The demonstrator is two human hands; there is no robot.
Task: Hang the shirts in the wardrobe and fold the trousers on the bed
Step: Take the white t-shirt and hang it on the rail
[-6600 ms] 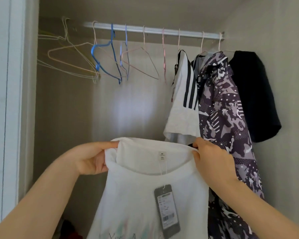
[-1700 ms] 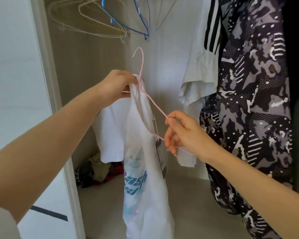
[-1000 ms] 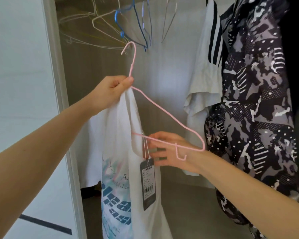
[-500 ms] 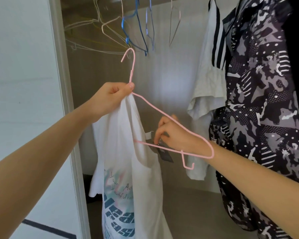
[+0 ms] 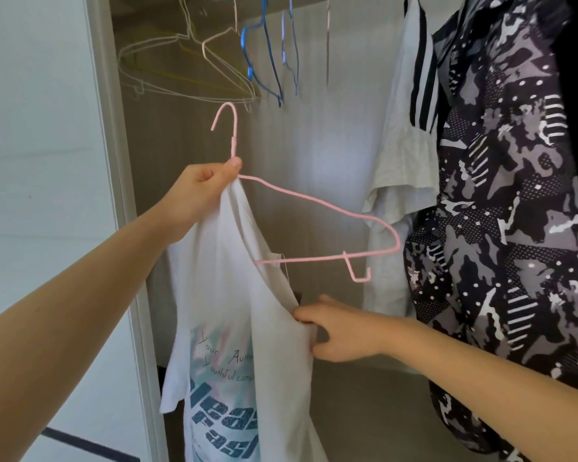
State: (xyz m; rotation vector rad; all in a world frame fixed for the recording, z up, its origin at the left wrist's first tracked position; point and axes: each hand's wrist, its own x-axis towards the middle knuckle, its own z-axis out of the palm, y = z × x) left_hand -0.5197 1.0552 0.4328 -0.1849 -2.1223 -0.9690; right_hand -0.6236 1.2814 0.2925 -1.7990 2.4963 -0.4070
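Note:
A white printed T-shirt (image 5: 234, 328) hangs from my left hand (image 5: 201, 191), which grips its shoulder together with the neck of a pink wire hanger (image 5: 317, 201). The hanger's left half is inside the shirt's collar; its right arm and small lower hook stick out bare. My right hand (image 5: 341, 331) pinches the shirt's fabric edge lower down, below the hanger's bottom bar. The hanger's top hook is free in the air, under the empty hangers.
Several empty wire hangers, white (image 5: 187, 75) and blue (image 5: 267, 61), hang above. A white striped shirt (image 5: 404, 135), a patterned grey-black jacket (image 5: 508, 195) and a dark garment hang on the right. The wardrobe's white frame (image 5: 114, 161) stands at the left.
My right hand has dropped from the hanger's bottom bar to the shirt's fabric edge. The hanger's right arm now sticks out uncovered. My left hand keeps its hold.

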